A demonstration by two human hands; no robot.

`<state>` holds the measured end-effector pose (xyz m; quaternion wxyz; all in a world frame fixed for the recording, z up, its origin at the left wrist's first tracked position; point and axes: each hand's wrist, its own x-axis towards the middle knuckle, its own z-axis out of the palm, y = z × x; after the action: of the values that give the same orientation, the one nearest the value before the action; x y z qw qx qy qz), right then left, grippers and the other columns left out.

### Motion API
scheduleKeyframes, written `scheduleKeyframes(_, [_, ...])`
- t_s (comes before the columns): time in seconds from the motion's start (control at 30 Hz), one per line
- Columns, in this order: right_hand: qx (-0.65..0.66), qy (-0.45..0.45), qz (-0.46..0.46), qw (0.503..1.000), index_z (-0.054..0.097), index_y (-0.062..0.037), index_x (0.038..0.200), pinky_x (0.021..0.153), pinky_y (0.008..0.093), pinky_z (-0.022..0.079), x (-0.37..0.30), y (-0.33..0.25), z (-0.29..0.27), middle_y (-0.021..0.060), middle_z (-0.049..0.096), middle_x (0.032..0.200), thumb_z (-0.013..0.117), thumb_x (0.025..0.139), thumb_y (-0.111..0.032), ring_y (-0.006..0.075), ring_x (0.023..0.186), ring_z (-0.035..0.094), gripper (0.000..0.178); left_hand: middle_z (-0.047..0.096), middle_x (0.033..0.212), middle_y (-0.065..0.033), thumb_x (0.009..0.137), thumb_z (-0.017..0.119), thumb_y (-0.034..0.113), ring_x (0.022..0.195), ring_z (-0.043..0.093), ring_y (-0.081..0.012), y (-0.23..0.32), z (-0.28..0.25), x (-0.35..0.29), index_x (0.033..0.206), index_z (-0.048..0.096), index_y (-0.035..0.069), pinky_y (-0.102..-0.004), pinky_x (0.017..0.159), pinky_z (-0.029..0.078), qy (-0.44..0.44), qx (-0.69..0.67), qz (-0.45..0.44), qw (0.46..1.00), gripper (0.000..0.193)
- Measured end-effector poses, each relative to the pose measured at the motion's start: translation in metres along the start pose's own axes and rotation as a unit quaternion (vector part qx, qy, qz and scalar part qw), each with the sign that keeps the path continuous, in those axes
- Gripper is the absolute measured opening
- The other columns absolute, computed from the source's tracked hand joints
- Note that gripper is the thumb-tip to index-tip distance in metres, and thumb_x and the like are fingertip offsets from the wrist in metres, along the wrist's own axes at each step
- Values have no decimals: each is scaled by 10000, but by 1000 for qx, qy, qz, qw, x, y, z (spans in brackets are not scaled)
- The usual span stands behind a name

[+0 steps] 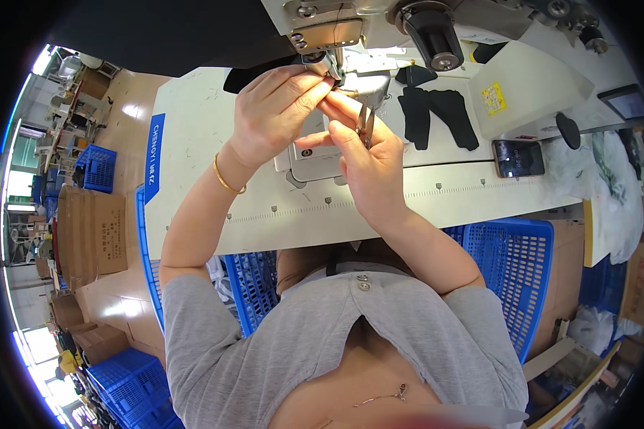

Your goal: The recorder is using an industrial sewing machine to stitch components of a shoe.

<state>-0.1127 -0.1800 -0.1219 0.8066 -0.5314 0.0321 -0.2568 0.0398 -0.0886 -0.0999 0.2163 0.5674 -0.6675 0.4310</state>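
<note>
My left hand is up under the head of a sewing machine, its thumb and fingers pinched together beside the needle area. Whatever those fingertips hold is too small or hidden to make out. Just to the right, my right hand grips small metal scissors, blades pointing up and away from me. Its index finger reaches to the left fingertips. Behind my left hand lies black fabric, partly covered. Two dark fabric pieces rest on the table right of the needle area.
A phone lies at the right of the white sewing table. Clear plastic wrapping bunches past the table's right end. Blue crates stand under the front edge. On the floor at left are cardboard boxes and another blue crate.
</note>
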Motion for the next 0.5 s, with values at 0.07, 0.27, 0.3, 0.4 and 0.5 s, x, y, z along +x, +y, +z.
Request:
scheduleKeyframes(0.07, [-6, -2, -5, 1000, 491, 120, 1319, 881, 277, 517, 0, 0, 0, 206, 609, 1272, 465, 966, -37, 201, 888, 717, 387, 692, 966, -79, 648, 695, 96, 889, 674, -211, -1, 1, 0, 955, 698, -1, -308, 721, 585, 9, 2, -2, 1000, 322])
scheduleKeyframes(0.27, [-6, -5, -9, 1000, 487, 125, 1319, 903, 286, 506, 0, 1, -1, 213, 604, 1279, 458, 962, -38, 202, 907, 713, 394, 694, 961, -67, 641, 695, 104, 891, 673, -212, 0, -1, 2, 936, 704, 13, -305, 727, 584, 3, -1, -7, 1000, 308])
scheduleKeyframes(0.3, [-11, -8, -8, 1000, 486, 121, 1323, 906, 288, 504, 0, 1, -1, 209, 600, 1282, 458, 962, -37, 200, 911, 712, 394, 694, 961, -67, 641, 695, 104, 891, 673, -212, 0, -1, 2, 936, 704, 13, -305, 727, 584, 2, -1, -7, 1000, 308])
scheduleKeyframes(0.4, [-17, -14, -5, 1000, 490, 110, 1327, 904, 289, 503, -1, 1, -2, 204, 590, 1290, 454, 965, -33, 195, 912, 710, 391, 694, 956, -66, 647, 693, 89, 890, 671, -211, -2, 0, 0, 929, 705, 16, -304, 728, 584, 2, 2, -8, 1000, 292])
scheduleKeyframes(0.5, [-17, -15, 5, 1000, 497, 99, 1328, 887, 286, 505, -2, -1, -4, 197, 581, 1295, 444, 969, -25, 192, 915, 708, 383, 689, 941, -62, 661, 679, 43, 874, 666, -207, -3, 3, 1, 914, 705, 18, -302, 724, 572, 15, -9, -12, 1000, 256])
